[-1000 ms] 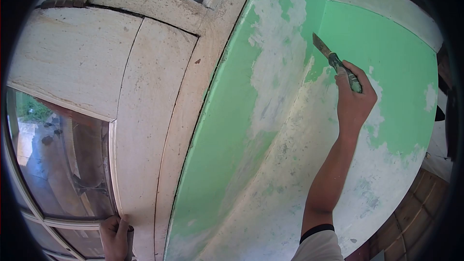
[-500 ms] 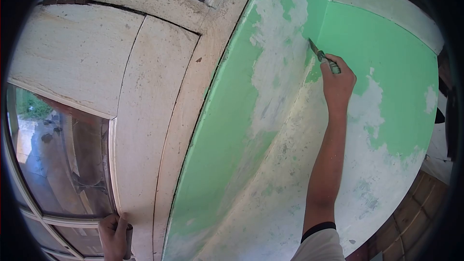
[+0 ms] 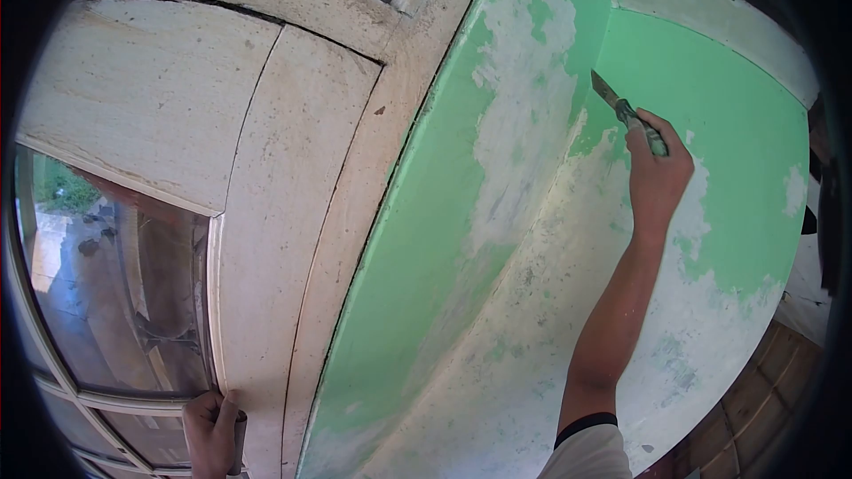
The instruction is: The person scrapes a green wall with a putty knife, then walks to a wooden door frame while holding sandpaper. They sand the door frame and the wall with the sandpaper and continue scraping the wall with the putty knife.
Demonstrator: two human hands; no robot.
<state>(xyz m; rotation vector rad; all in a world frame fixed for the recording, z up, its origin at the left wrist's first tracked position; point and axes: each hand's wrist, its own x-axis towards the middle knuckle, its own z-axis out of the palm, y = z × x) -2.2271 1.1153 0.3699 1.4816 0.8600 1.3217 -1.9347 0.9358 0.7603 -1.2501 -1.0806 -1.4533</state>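
Observation:
My right hand (image 3: 658, 153) is closed around the greenish handle of a paint scraper (image 3: 607, 90). The scraper's dark blade points up and left, near the inner corner of a green painted wall (image 3: 710, 89). Large patches of this wall are bare, showing a pale grey-white surface (image 3: 519, 124). At the lower left, my left hand (image 3: 209, 433) is closed at the edge of a whitish wooden door (image 3: 253, 302). Its fingers wrap round a dark, rounded piece that looks like a door handle (image 3: 240, 443), partly hidden by the hand.
Glass panes (image 3: 133, 293) in the door reflect the outdoors. A pale wooden frame (image 3: 355, 213) stands between door and wall, with a dark gap along the wall. A whitish ledge (image 3: 710, 9) runs along the wall's far edge. Brown tiles (image 3: 763, 381) lie at the lower right.
My right hand and the scraper have moved to the right, and the blade has come away from the edge of the bare patch. The left hand stays in place.

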